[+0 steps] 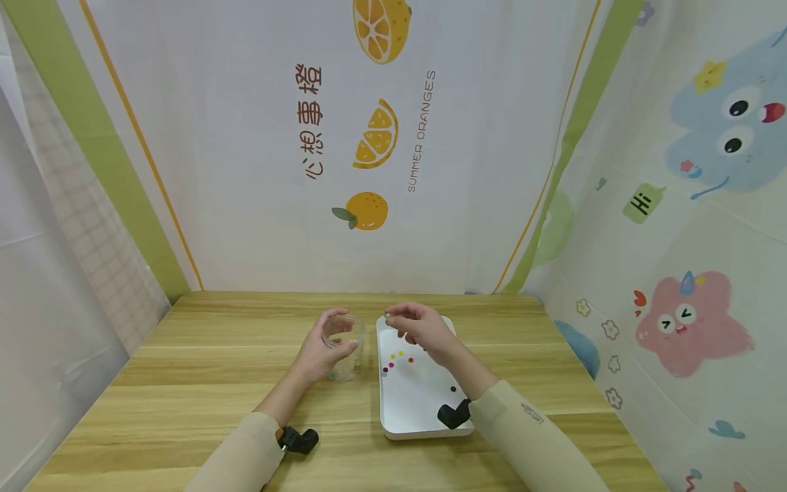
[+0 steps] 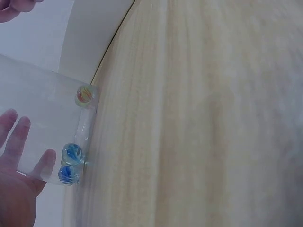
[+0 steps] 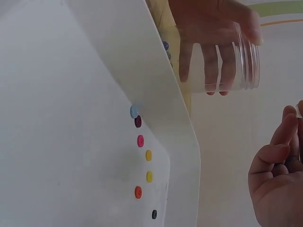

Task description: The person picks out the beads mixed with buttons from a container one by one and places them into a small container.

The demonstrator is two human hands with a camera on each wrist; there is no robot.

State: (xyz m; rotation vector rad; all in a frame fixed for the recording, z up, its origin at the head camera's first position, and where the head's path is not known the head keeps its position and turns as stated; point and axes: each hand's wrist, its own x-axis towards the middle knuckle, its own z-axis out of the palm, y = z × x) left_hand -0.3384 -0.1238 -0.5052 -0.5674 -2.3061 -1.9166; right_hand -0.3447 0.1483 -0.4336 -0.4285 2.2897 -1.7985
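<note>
My left hand grips a clear plastic jar, its fingers and thumb curled round the wall. The jar stands upright with its open mouth upwards. Glass marbles lie at its bottom: in the left wrist view, a yellow-and-red swirled marble and two blue swirled ones, the nearer being a blue marble. To the right of the jar's rim, my right hand is raised over the white tray. A small glass marble is pinched between its fingertips, mostly covered by them.
Several small coloured buttons lie in the tray, among them a pink button, an orange-red button and a light blue button by the tray wall. The wooden table meets a printed curtain at the back.
</note>
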